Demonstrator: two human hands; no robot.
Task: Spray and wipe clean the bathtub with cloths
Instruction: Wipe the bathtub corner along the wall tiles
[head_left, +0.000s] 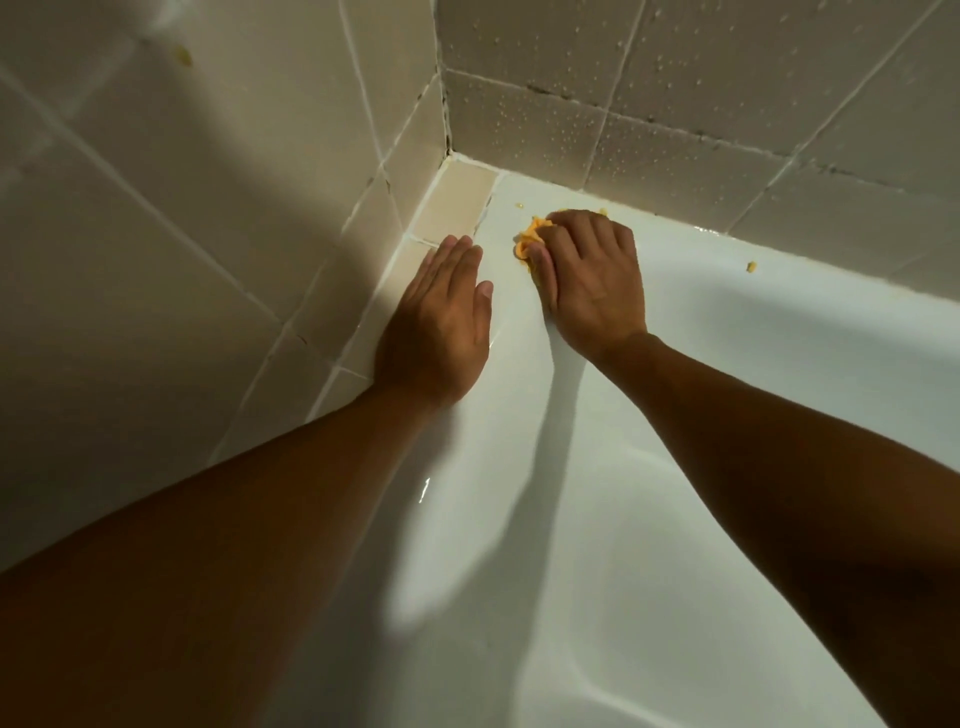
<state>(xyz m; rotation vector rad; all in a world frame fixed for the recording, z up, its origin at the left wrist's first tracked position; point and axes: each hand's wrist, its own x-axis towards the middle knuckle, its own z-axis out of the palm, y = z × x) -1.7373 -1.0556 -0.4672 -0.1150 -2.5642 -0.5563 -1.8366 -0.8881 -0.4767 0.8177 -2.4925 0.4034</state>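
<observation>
Orange cloth sits bunched under our right hand, whose curled fingers grip it against the far-left corner ledge of the white bathtub, while our left hand lies flat, fingers straight and together, on the rim just left of it.

Orange cloth bunched on white bathtub rim corner.

There are two bare hands, the left hand and the right hand — one crumpled orange cloth, one glossy white bathtub, two beige tiled walls — and two loose orange scraps.
</observation>
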